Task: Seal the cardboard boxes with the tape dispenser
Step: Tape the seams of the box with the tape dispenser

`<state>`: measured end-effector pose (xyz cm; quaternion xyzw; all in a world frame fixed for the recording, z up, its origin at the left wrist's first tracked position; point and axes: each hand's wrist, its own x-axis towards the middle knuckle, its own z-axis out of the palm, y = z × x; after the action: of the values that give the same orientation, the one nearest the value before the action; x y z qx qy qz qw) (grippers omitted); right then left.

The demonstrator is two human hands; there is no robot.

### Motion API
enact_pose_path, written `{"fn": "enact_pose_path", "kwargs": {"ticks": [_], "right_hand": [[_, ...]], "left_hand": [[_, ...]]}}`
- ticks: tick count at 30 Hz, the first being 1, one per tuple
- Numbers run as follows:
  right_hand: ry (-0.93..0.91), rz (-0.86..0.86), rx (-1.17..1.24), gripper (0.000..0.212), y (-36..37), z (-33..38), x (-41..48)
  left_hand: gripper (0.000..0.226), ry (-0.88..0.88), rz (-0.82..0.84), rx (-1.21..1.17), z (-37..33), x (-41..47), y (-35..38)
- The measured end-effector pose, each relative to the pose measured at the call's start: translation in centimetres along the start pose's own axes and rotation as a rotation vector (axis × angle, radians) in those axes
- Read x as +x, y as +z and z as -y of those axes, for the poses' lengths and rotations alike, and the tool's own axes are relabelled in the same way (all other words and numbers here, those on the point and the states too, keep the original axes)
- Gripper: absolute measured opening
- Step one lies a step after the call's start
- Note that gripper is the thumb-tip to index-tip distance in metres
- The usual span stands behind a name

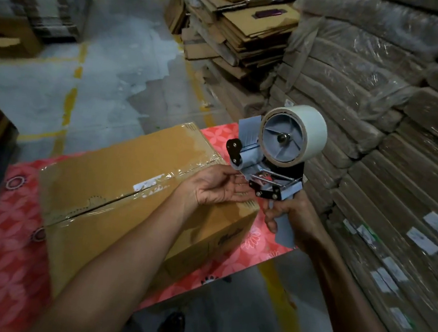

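Right of the cardboard box (129, 183) and taller than it rises a wall of plastic-wrapped flat carton bundles (378, 134). Beyond the box lies one loose pile of flattened cartons (242, 35) on the floor (100, 72). The single box sits on a table (15, 239) covered in red flowered cloth. Its long axis runs from near left to far right, and clear tape lies along its top seam.

Above the box's right end is the one tape dispenser (272, 158), upright: its handle points down, its one tape roll (313, 132) sits on top, and its roller end points left. The right hand (288, 216) has its fingers wrapped around the handle. The left hand (218, 190) lies palm up over the box's right end, fingers (237, 186) loosely straight, reaching under the dispenser's front. Whether they touch tape cannot be told.
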<state>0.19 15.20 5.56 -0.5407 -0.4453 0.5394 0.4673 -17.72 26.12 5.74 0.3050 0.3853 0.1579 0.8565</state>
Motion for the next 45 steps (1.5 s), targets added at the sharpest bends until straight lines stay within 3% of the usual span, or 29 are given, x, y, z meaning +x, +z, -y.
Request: {"fn": "enact_pose_path", "kwargs": {"ticks": [3, 7, 10, 12, 16, 19, 21, 26, 30, 32, 36, 39, 42, 45], "right_hand": [[-0.001, 0.041, -0.008, 0.044, 0.2, 0.2, 0.5], [0.014, 0.037, -0.088, 0.035, 1.1, 0.2, 1.2], [-0.006, 0.032, -0.162, 0.009, 2.0, 0.3, 1.4], [-0.002, 0.022, -0.158, 0.008, 2.3, 0.0, 1.5], [0.013, -0.046, -0.240, 0.004, 2.9, -0.6, 2.2], [0.048, -0.095, -0.333, 0.010, 3.1, -0.7, 3.2], [0.094, -0.099, -0.338, 0.004, 3.1, -0.8, 3.5], [0.174, -0.125, -0.333, 0.015, 3.0, -0.6, 4.1], [0.193, -0.107, -0.333, 0.013, 2.8, -0.5, 4.4], [0.187, -0.096, -0.351, 0.011, 2.7, -0.5, 4.3], [0.173, -0.074, -0.378, 0.011, 2.3, -0.7, 3.9], [0.185, -0.040, -0.517, 0.029, 1.3, -1.1, 2.2], [0.265, -0.125, -0.424, 0.007, 0.1, -1.4, -1.4], [0.276, -0.147, -0.407, 0.004, -0.1, -2.0, -3.6]], "left_hand": [[0.060, 0.021, -0.134, -0.021, -0.4, 0.1, -0.6], [0.023, 0.061, -0.326, 0.163, -2.2, 0.3, -1.5], [0.021, 0.189, -0.499, 0.349, -4.7, 0.3, -2.9], [0.017, 0.230, -0.607, 0.499, -6.8, 0.3, -4.2], [0.016, 0.281, -0.670, 0.880, -8.5, 2.4, -5.0], [0.042, 0.345, -0.708, 1.236, -8.2, 4.6, -5.1], [0.043, 0.347, -0.733, 1.309, -8.0, 4.9, -5.1], [0.019, 0.432, -0.815, 1.395, -7.5, 5.0, -4.9], [0.033, 0.498, -0.982, 1.485, -6.4, 5.6, -6.0], [0.055, 0.464, -0.952, 1.521, -6.0, 5.9, -7.6], [0.047, 0.399, -0.735, 1.960, -4.6, 6.5, -10.2], [0.049, 0.368, -0.724, 1.927, -4.5, 6.4, -9.7], [0.053, 0.366, -0.739, 1.897, -4.7, 6.8, -9.8], [0.051, 0.290, -0.804, 1.851, -4.5, 7.1, -9.1]]}}
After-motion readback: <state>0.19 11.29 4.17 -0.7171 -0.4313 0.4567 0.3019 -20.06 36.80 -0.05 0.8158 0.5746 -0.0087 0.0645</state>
